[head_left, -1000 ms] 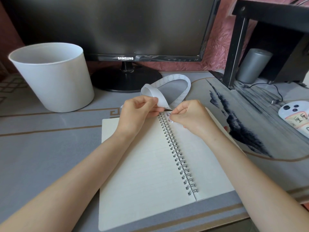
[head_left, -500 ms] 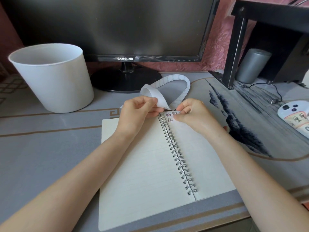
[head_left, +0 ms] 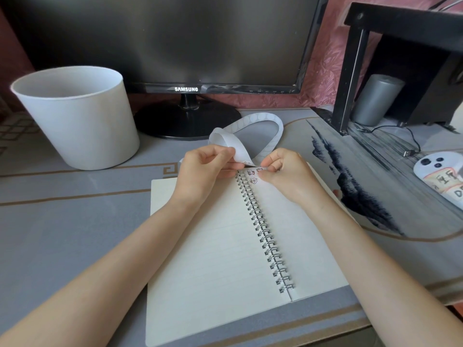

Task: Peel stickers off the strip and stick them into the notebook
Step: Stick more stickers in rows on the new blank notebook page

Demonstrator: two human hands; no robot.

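Note:
An open spiral notebook (head_left: pixel 213 259) lies on the desk with blank lined pages. A long white sticker strip (head_left: pixel 253 121) loops behind it toward the monitor base. My left hand (head_left: pixel 203 169) pinches the strip's near end just above the top of the spiral binding. My right hand (head_left: pixel 285 174) pinches a small sticker (head_left: pixel 260 168) at the top of the right page, beside the strip. Two small cartoon stickers (head_left: pixel 251 176) sit on the right page next to the rings.
A white bucket (head_left: pixel 75 116) stands at the left back. A black monitor (head_left: pixel 175 46) with a round base is behind the notebook. At the right are a black shelf frame (head_left: pixel 350 71), a grey cylinder (head_left: pixel 375 98), a cable and a white phone (head_left: pixel 441 176).
My right hand has moved from pressing on the right page up to the strip end, fingertips now pinching a sticker there. A second sticker shows on the page. My left hand stays put.

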